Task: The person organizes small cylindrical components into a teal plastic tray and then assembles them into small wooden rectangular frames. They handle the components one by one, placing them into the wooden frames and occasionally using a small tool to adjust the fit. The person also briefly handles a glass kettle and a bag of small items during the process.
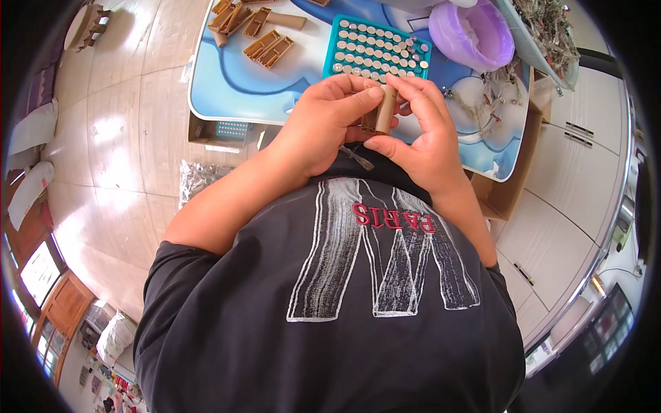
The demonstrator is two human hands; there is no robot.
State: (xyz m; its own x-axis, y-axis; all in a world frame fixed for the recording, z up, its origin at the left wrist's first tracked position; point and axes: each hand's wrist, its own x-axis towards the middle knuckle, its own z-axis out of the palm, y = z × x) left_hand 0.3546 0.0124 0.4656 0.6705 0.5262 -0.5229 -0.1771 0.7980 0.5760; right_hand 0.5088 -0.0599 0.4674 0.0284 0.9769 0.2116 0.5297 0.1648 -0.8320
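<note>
Close to my body, at the table's near edge, both hands hold a small brown plastic casing [386, 113] with a rounded side. My left hand [329, 113] pinches it from the left, thumb on its upper end. My right hand [432, 131] grips it from the right, fingers at its top and far side, thumb low beside it. The fingers hide part of the casing. A thin wire with a frayed-looking end [359, 160] hangs below the hands. Just beyond them stands a teal tray [329, 51] with rows of round, whitish pieces.
Several brown open casings [270, 48] lie at the table's far left. A purple basin [441, 27] stands far right, near a heap of tangled wires [544, 27]. More wired parts [482, 110] lie on the blue-and-white tabletop [227, 89]. A cardboard box [506, 196] stands below its right edge.
</note>
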